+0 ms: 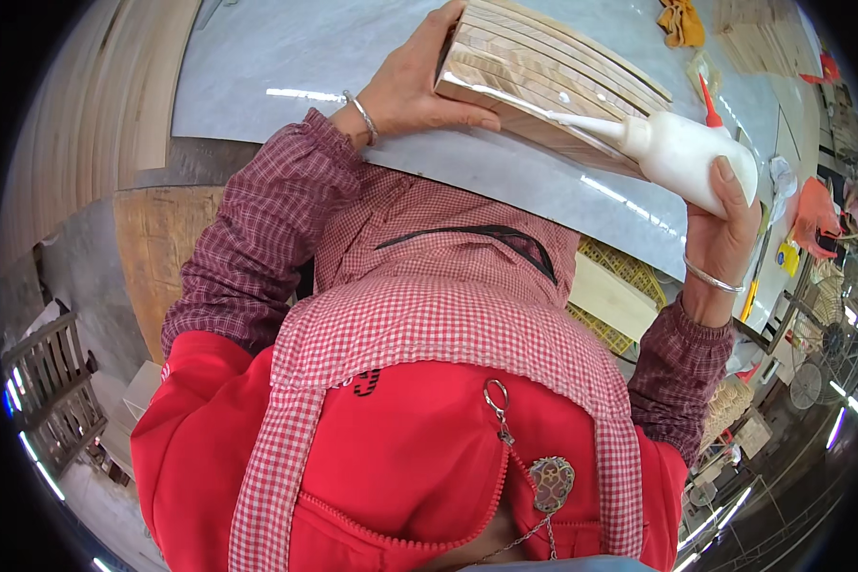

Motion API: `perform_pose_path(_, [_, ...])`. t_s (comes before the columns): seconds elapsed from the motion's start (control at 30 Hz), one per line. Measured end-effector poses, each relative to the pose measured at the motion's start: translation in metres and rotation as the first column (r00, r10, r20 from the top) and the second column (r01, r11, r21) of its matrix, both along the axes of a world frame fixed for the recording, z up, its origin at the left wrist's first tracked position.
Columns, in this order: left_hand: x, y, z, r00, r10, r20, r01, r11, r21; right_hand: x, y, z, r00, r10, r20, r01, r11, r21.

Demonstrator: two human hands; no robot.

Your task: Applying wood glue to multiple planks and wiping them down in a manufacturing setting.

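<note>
A stack of light wooden strips (553,59) is tilted above the grey-white tabletop (286,57). My left hand (415,84) grips its left end, with the thumb along the near side and the other fingers behind. My right hand (727,224) is wrapped round a white squeeze bottle (696,157) lying nearly level, its thin nozzle pointing left. The nozzle tip is at the near strip's upper edge. From there a wet white line of glue (496,93) runs left along that edge. A few white drops sit on the strips farther right.
Long wooden planks (95,105) are stacked at the left. Far right are a yellow cloth (681,21), more boards (763,38) and a red pointed piece (709,103) behind the bottle. An orange-red plastic bag (815,217) and a fan (834,334) stand beyond; a yellow crate (601,326) is below the table edge.
</note>
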State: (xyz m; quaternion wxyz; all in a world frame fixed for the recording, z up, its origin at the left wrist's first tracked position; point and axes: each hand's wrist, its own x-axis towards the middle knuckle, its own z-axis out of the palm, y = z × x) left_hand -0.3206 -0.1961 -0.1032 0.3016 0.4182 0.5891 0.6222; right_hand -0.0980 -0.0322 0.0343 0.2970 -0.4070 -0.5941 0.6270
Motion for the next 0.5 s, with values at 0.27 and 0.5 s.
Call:
perform_pose_path(0.27, [0.0,-0.002,-0.004,0.985,0.052,-0.167,-0.063,0.996,-0.06,0.041,0.017,0.0,0.998,-0.066,0.02,0.066,0.997,0.036])
perform_pose_path(0.5, [-0.001,-0.002,-0.008,0.967,0.06,-0.249,-0.073,0.996,-0.043,0.08,0.029,0.002,0.988,-0.153,0.031,0.151,0.986,0.073])
